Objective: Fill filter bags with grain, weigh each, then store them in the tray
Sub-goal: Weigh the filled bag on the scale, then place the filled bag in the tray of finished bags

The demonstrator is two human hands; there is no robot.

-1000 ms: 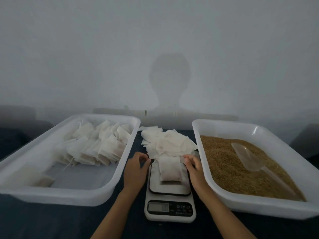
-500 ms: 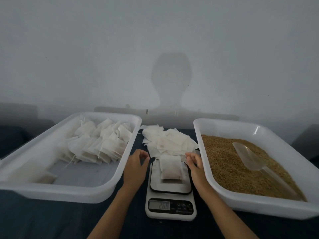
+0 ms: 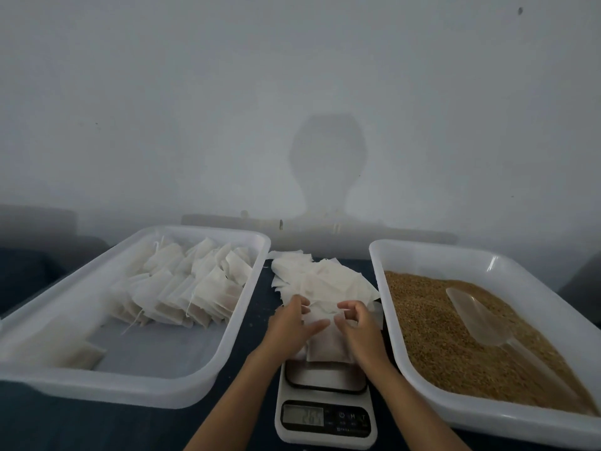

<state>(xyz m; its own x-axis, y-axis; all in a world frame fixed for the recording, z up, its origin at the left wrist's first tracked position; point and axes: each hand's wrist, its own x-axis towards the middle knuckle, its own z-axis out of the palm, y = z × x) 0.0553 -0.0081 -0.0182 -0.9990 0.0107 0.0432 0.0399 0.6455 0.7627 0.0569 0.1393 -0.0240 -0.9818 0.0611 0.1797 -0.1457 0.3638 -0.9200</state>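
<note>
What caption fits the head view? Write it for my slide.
Both hands reach over a filled filter bag on the scale.

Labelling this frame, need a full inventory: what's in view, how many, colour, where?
storage tray: 1, white, left on the table
filled bags: many, white, stacked in the storage tray
grain tray: 1, white, right
grain: brown, fills the grain tray
scoop: 1, clear, lying on the grain
empty bags: loose pile, white, between trays behind the scale
scale: 1, white, front centre, display lit, digits unclear
bag on scale: 1, white
left hand: over the bag
right hand: over the bag, fingers curled
</note>
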